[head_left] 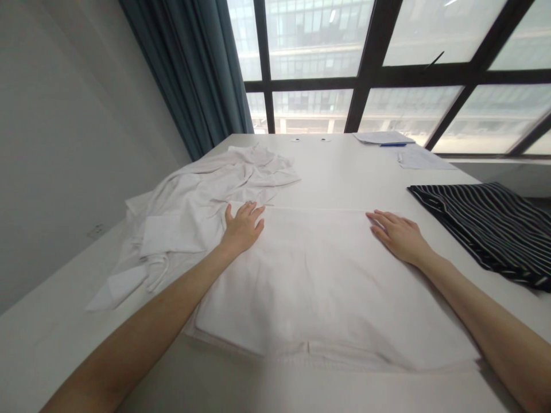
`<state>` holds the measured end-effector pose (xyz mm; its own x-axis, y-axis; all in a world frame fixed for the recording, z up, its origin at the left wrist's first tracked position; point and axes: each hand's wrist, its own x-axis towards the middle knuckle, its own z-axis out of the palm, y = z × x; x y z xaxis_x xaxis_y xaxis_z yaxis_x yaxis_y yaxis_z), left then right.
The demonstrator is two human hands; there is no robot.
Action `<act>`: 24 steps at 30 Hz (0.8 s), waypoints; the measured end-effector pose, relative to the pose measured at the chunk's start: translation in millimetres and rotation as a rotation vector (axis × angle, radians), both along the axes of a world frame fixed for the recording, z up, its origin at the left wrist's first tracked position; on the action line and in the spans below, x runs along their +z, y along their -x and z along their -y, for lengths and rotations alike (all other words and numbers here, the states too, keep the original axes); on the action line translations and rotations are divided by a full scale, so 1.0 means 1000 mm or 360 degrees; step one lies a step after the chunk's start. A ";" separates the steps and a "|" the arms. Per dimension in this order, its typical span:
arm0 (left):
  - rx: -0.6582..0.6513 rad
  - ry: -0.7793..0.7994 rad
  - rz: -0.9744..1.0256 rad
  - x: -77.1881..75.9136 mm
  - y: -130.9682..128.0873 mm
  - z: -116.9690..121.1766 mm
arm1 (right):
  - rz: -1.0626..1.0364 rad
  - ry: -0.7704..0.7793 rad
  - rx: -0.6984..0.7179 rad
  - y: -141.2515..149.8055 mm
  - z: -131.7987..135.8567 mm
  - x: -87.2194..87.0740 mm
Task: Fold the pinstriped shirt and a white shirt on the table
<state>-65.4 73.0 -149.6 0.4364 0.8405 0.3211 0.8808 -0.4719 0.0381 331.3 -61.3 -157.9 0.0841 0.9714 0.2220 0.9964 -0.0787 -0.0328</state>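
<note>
A white garment [327, 287], folded into a wide flat shape, lies on the white table [336, 172] in front of me. My left hand [244, 226] rests on its far left corner with the fingers spread. On the far right corner lies my right hand [398, 235], palm down and fingers stretched out flat. Neither hand grips the cloth. Left of the folded piece, a crumpled heap of white cloth [215, 180] spreads along the table's left side, close to my left hand.
A folded black cloth with pale stripes [486, 223] lies at the right edge. White papers [383, 137] and a blue pen [392, 145] are at the far right end. Beyond the table stand a dark blue curtain [193, 69] and a window [318, 40]; a grey wall [64, 132] is at left.
</note>
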 end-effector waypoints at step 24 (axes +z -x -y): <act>-0.0270 0.0124 -0.0007 0.000 0.001 -0.002 | 0.0092 -0.0227 -0.0284 0.006 0.004 -0.002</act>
